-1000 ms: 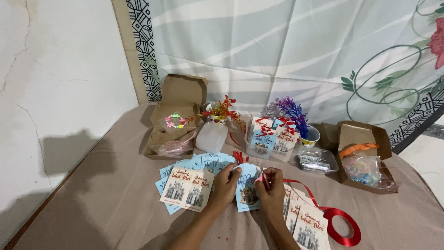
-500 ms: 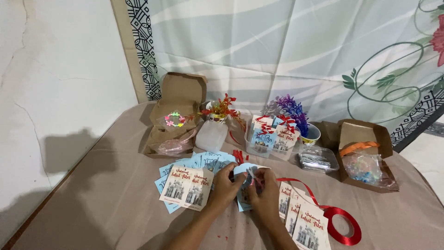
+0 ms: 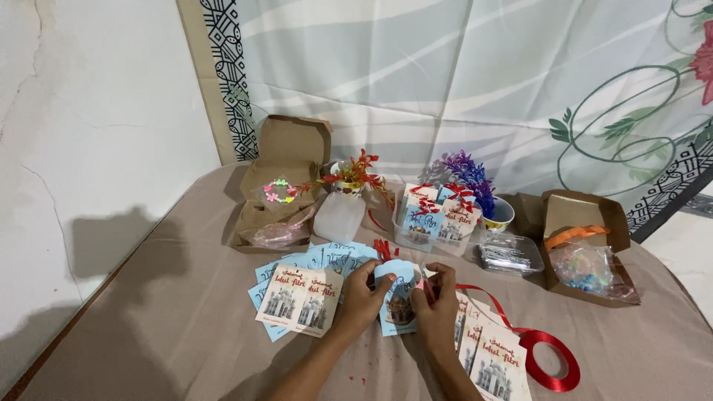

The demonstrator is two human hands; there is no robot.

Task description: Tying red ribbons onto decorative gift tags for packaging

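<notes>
My left hand [image 3: 362, 301] and my right hand [image 3: 437, 308] both pinch a small light-blue card [image 3: 399, 298] with a building picture, held just above the table. A short piece of red ribbon [image 3: 383, 249] sticks up at the card's top edge, between my fingertips. A fan of cream and blue cards [image 3: 301, 289] lies to the left of my left hand. More cream cards [image 3: 496, 358] lie to the right of my right hand, beside a red ribbon roll [image 3: 551, 360] whose loose end trails toward my hands.
At the back stand an open cardboard box [image 3: 286, 160] with beads, a clear tub of finished cards with red bows [image 3: 434, 215], a clear lidded box [image 3: 509, 255], a second cardboard box [image 3: 583, 223] with a bag of beads, and small plants [image 3: 468, 174]. A curtain hangs behind.
My hands have shifted slightly on the blue card, working at its top edge with the ribbon. The camera view has drifted a little; the other things have stayed put.
</notes>
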